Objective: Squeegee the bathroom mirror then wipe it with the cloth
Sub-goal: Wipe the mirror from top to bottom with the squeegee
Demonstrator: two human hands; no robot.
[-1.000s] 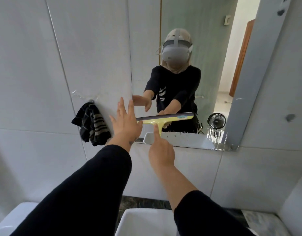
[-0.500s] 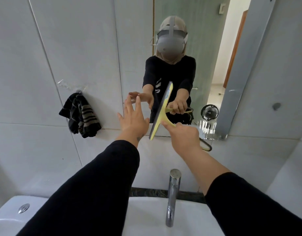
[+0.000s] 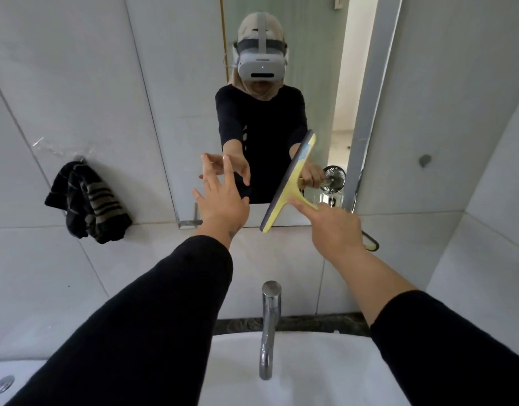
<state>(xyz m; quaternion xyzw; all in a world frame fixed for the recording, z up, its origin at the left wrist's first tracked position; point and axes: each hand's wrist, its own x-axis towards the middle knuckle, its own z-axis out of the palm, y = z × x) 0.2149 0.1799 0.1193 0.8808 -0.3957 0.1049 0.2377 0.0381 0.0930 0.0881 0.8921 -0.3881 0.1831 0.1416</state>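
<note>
My right hand (image 3: 334, 230) holds the yellow squeegee (image 3: 290, 183) by its handle, fingers wrapped around it and the index finger stretched along the neck toward the blade. The blade stands steeply, tilted with its top end to the right, and it lies against the lower part of the bathroom mirror (image 3: 317, 83); its bottom end reaches past the lower edge of the mirror onto the tiled wall (image 3: 62, 83). The loop end of the handle shows behind my wrist. My left hand (image 3: 220, 197) holds nothing, its fingers are spread wide, and it is raised in front of the lower left part of the mirror; I cannot tell if the fingertips touch the glass. The striped dark cloth (image 3: 88, 200) hangs on a wall hook, well apart to the left of the mirror. Below my arms are the chrome tap (image 3: 268, 329) and the white sink (image 3: 311, 370).
</note>
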